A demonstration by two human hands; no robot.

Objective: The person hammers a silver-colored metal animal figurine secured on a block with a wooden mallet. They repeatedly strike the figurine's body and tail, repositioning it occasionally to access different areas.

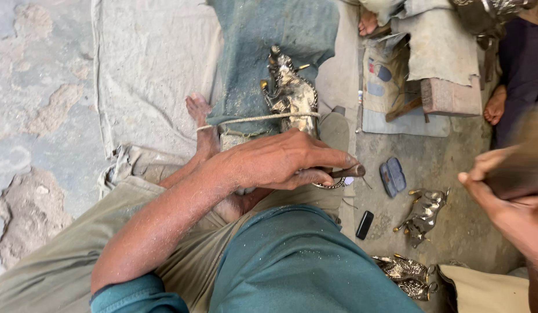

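Observation:
My left hand (274, 162) is closed around a thin dark metal tool (349, 171) whose tip points right, just below a brass animal figurine (292, 95). The figurine lies on a teal cloth (263, 35). A cord (263, 119) runs across it to my bare foot (202, 124). My right hand (506, 197) is raised at the right edge, its fingers curled around a dark object (526, 156) that is too blurred to identify.
Two more brass figurines (424, 214) (405, 275) lie on the concrete floor at lower right, near a black phone (364, 225) and a blue case (392, 177). A brown block (448, 95) sits at upper right. Another person's bare feet (495, 107) (367, 23) are close by.

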